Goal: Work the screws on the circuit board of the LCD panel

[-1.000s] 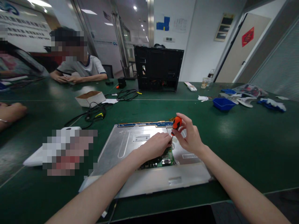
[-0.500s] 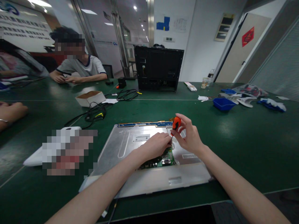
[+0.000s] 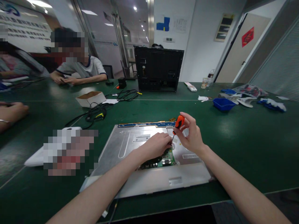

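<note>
A screwdriver (image 3: 179,122) with an orange and black handle is gripped in my right hand (image 3: 192,135), its shaft slanting down to the left. My left hand (image 3: 158,143) is closed at the shaft's lower end, over a green circuit board (image 3: 166,157); whatever its fingertips pinch is hidden. The board lies on the silver metal back of a display panel (image 3: 123,146), flat on the table. Along the panel's far edge runs a narrow blue circuit strip (image 3: 144,124).
A black monitor housing (image 3: 159,68) stands upright behind the panel. Black cables (image 3: 95,113) and an open white box (image 3: 91,99) lie to the left. A blue tray (image 3: 223,104) and gloves (image 3: 272,105) are at the right. People sit along the left side, one in a white shirt (image 3: 93,67).
My right hand and the screwdriver handle have shifted slightly right, so the screwdriver tilts more. My left hand has stayed in place.
</note>
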The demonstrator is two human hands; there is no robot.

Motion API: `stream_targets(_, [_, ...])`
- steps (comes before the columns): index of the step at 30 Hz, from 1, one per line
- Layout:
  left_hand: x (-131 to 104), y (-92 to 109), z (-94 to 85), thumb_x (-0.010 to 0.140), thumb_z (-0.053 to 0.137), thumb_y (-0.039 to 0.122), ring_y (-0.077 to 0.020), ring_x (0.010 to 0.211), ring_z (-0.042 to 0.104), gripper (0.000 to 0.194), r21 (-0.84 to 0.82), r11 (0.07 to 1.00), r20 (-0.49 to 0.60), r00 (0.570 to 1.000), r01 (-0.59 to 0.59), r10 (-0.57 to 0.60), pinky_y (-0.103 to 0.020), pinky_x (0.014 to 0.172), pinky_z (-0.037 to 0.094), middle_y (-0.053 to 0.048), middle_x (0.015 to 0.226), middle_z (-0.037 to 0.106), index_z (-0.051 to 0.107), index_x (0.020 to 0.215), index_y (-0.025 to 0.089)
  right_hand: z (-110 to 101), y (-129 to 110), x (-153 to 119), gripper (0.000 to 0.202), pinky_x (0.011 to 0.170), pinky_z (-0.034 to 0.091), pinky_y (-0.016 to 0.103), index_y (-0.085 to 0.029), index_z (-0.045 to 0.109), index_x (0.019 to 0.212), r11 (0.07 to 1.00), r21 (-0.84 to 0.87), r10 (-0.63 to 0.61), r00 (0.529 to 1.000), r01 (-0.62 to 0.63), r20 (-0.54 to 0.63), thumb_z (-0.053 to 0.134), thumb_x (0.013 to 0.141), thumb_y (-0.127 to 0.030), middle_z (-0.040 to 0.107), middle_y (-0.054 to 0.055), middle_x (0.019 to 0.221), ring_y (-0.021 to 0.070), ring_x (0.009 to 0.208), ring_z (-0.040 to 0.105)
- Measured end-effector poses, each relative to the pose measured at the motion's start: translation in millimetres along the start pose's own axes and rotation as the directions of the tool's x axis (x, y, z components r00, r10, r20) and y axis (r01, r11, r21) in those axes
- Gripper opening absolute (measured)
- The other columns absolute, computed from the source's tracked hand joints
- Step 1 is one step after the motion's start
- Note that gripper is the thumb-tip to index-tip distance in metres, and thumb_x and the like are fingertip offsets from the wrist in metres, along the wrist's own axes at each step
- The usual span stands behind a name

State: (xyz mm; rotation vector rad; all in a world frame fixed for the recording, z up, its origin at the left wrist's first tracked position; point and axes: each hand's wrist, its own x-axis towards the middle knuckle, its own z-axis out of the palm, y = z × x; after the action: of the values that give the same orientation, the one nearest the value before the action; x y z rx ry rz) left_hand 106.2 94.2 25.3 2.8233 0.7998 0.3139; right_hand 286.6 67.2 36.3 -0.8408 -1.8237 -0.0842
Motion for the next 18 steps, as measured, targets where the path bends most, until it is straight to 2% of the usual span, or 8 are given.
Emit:
stream_targets(6, [-2.9, -1.8, -3.7, 0.093, 0.058, 0.014, -0.0201, 0.08, 0.062, 0.007, -0.059, 0.998, -0.018, 1.0, 0.002, -0.003, -0.031, 0.074, 0.046, -0.006, 0.088, 0.067, 0.063, 0.09, 0.017, -2.1, 0.5, 1.0, 0.056, 0.052, 0.055, 0.025, -0.029, 0.031, 0.143, 1.0, -0.006, 0.004, 1.0, -0.004, -0.012, 0.057, 0.094, -0.026, 0.065, 0.001, 0.086, 0.014, 0.061, 0.062])
stream_targets(10, [-3.7, -11.7, -10.4, 0.092, 0.055, 0.01, -0.0213, 0.089, 0.063, 0.011, -0.084, 0.996, -0.09, 0.995, 0.032, -0.039, -0.031, 0.079, 0.047, -0.006, 0.094, 0.069, 0.064, 0.094, 0.017, -3.4, 0.8, 1.1, 0.056, 0.052, 0.054, 0.025, -0.028, 0.031, 0.144, 1.0, -0.005, 0.015, 1.0, -0.016, -0.022, 0.057, 0.094, -0.027, 0.064, 0.0, 0.086, 0.0137, 0.06, 0.061])
stream_targets(13, [-4.7, -23.9, -17.9, 0.092, 0.054, 0.012, -0.0207, 0.089, 0.062, 0.012, -0.104, 0.985, -0.133, 0.98, 0.137, -0.15, -0.031, 0.08, 0.047, -0.006, 0.094, 0.069, 0.064, 0.093, 0.018, -3.2, 0.9, 1.2, 0.056, 0.052, 0.054, 0.026, -0.028, 0.031, 0.144, 1.0, -0.015, 0.01, 1.0, -0.01, -0.023, 0.057, 0.095, -0.028, 0.064, 0.0, 0.085, 0.0129, 0.057, 0.061])
stream_targets(15, [-6.2, -33.0, -23.4, 0.092, 0.055, 0.014, -0.0202, 0.085, 0.062, 0.011, -0.104, 0.969, -0.125, 0.964, 0.224, -0.236, -0.03, 0.078, 0.047, -0.005, 0.091, 0.069, 0.065, 0.089, 0.018, -2.9, 0.7, 1.6, 0.055, 0.051, 0.054, 0.025, -0.028, 0.031, 0.144, 1.0, -0.027, -0.008, 1.0, 0.007, -0.021, 0.056, 0.095, -0.027, 0.064, 0.0, 0.084, 0.0126, 0.056, 0.061])
stream_targets(18, [-10.3, -46.5, -32.6, 0.091, 0.054, 0.016, -0.02, 0.083, 0.063, 0.012, -0.094, 0.954, -0.104, 0.95, 0.286, -0.295, -0.028, 0.073, 0.045, -0.005, 0.089, 0.07, 0.065, 0.087, 0.018, -2.7, 0.1, 2.6, 0.055, 0.049, 0.053, 0.024, -0.028, 0.03, 0.144, 0.999, -0.036, -0.029, 0.999, 0.028, -0.018, 0.055, 0.095, -0.025, 0.064, -0.001, 0.082, 0.0125, 0.054, 0.061])
